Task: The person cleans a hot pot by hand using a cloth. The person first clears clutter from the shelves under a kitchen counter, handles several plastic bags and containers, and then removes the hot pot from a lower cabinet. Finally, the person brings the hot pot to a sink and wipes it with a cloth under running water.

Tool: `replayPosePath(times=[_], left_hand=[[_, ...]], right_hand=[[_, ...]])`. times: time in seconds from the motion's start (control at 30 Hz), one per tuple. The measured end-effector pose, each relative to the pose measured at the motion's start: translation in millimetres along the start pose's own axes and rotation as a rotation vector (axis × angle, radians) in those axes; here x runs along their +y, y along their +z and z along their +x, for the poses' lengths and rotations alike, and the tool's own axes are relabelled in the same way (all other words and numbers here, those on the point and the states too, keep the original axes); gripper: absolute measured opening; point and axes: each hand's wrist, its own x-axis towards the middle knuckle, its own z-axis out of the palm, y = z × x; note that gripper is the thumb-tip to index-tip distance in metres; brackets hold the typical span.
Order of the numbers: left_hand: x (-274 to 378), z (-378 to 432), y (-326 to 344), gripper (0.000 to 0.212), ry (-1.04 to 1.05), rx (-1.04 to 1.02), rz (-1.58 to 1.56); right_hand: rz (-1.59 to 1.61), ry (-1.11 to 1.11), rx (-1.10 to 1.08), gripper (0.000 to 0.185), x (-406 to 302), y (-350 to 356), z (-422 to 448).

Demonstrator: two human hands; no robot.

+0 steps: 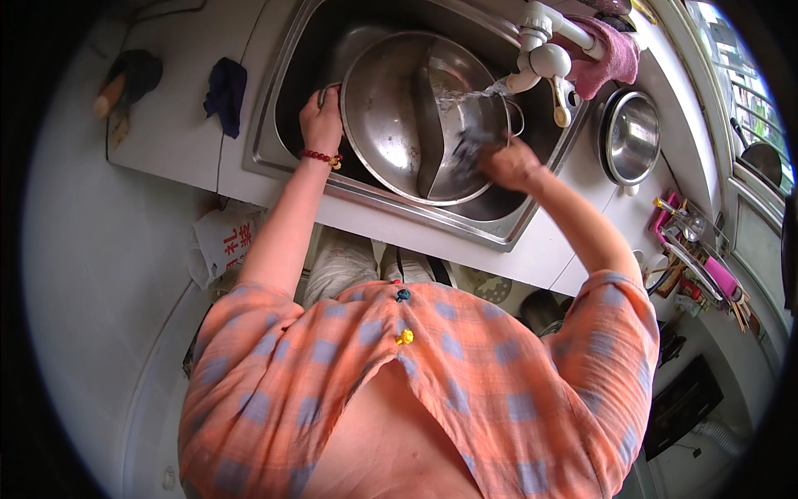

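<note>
A divided stainless-steel hot pot [383, 118] rests tilted in the steel sink [265, 140], with a curved partition [429, 125] splitting it into two compartments. My left hand [321, 118] grips the loop handle [326, 92] on the pot's left side. Inside the right compartment, my right hand [508, 163] holds a dark scrubbing cloth [467, 153] against the metal; both are blurred, so the cloth's exact kind is unclear. Water [464, 95] streams from the white faucet [530, 72] into that same compartment. The pot's other loop handle [516, 118] shows just above my right hand.
A pink towel [608, 56] hangs over the faucet pipe. Nested steel bowls [633, 137] stand right of the sink, and a rack of utensils [698, 249] lies farther right. On the left counter are a dark blue cloth [225, 96] and a dark item [138, 72] near the corner.
</note>
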Motion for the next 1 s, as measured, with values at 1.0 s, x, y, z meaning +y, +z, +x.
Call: replayPosePath(times=[1.0], left_hand=[[11.4, -7.8, 0.9, 0.025, -0.009, -0.089, 0.074]], right_hand=[[0.591, 0.147, 0.520, 0.048, 13.2, 7.0, 136.2]])
